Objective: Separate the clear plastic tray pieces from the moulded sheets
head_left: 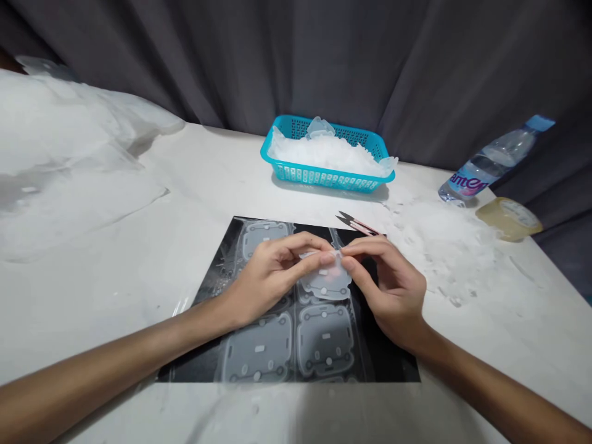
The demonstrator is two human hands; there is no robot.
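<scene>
Between my two hands is a thin, translucent white plastic piece with a scalloped outline. My left hand pinches its upper left edge between thumb and fingers. At the upper right edge, my right hand pinches it the same way, and the fingertips of both hands nearly meet. Beneath lies a black mat bearing a clear sheet of similar shaped pieces. Just beyond my right hand rest small thread snips, their blades pointing left.
A turquoise basket heaped with translucent pieces stands at the back. White plastic scraps lie to the right, near a water bottle and a yellowish container. Large white plastic bags cover the left side, with a dark curtain behind.
</scene>
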